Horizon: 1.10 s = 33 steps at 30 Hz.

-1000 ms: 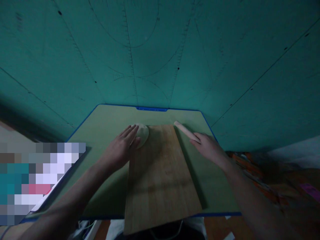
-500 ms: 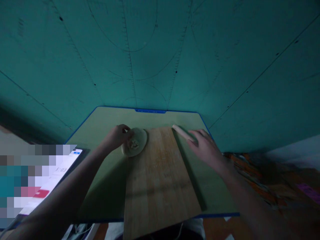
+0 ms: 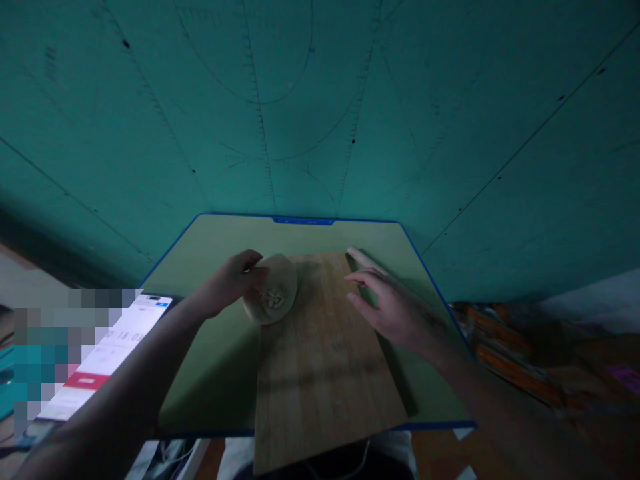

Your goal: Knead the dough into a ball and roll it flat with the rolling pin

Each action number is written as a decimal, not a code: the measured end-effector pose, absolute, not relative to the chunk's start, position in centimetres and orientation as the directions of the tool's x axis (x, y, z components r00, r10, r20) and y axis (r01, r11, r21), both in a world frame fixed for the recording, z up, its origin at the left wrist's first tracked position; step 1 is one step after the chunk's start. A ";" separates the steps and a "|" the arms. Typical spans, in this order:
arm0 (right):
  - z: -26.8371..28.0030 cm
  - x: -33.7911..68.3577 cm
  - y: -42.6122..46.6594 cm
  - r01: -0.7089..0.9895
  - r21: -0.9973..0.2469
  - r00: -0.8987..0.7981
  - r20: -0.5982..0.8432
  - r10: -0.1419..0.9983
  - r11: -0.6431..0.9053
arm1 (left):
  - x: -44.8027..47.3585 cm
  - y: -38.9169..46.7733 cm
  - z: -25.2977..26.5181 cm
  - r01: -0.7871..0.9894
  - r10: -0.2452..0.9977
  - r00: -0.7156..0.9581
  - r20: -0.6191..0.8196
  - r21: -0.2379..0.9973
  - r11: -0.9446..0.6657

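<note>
My left hand [image 3: 240,279] grips the near-left rim of a pale, round shallow dish [image 3: 283,280], thumb over its edge. Several small pale pieces [image 3: 273,298] lie in it, too blurred to name. The dish overlaps the far left corner of a wooden cutting board [image 3: 325,347]. Over the board's right edge, my right hand [image 3: 383,303] hovers with thumb and fingers apart and nothing between them. Just beyond it a pale rod like a rolling pin [image 3: 366,259] lies beside the board, partly hidden by the hand.
Under the board is a pale green tabletop with a blue edge [image 3: 230,230]. A phone with a lit screen [image 3: 123,340] stands at the left, partly behind my left forearm. A green marked wall [image 3: 310,133] rises behind the table. Orange-patterned items [image 3: 510,353] lie at the lower right.
My right hand has let go of the rolling pin and moved left toward the board, its fingers spreading. The dish stays in my left hand, its tilt slightly changed.
</note>
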State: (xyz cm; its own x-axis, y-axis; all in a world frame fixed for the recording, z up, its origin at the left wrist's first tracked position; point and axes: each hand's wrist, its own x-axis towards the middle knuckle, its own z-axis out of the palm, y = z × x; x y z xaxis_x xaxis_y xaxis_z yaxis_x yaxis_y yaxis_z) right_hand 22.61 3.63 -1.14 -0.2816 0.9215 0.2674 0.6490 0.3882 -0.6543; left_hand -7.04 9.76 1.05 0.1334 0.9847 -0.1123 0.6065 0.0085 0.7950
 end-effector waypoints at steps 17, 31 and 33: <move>-3.0 19.7 2.2 0.667 -0.295 -0.624 0.281 0.729 0.684 | -5.7 -0.1 -4.1 0.798 0.835 0.453 0.313 0.276 -0.537; -1.4 22.2 6.5 0.846 -0.150 -0.465 0.263 0.845 0.512 | -5.9 0.0 -4.2 0.802 0.811 0.539 0.226 0.158 -0.577; -1.8 25.0 6.6 0.938 -0.103 -0.303 0.221 0.927 0.331 | -6.1 0.7 -3.8 0.803 0.814 0.532 0.234 0.164 -0.572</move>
